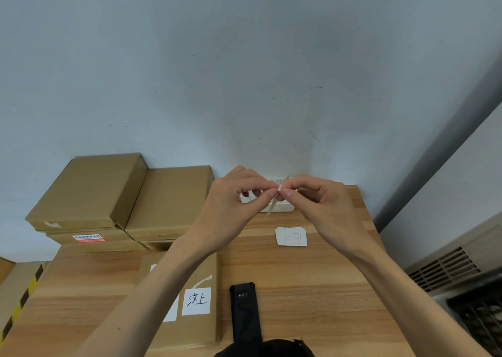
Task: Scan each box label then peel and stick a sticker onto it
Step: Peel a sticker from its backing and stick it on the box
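I see both bare forearms raised and converging, left hand (233, 196) and right hand (312, 196) meeting fingertip to fingertip, fingers curled, pinching a small white paper sticker (275, 197).

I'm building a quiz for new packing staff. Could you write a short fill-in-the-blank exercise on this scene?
1. Both hands, left hand and right hand, pinch one ____.
2. The black scanner lies on the ____.
3. The box nearest the person lies to the ____ of the scanner.
4. The sticker pile is printed in ____ ink.

Missing: sticker; table; left; red
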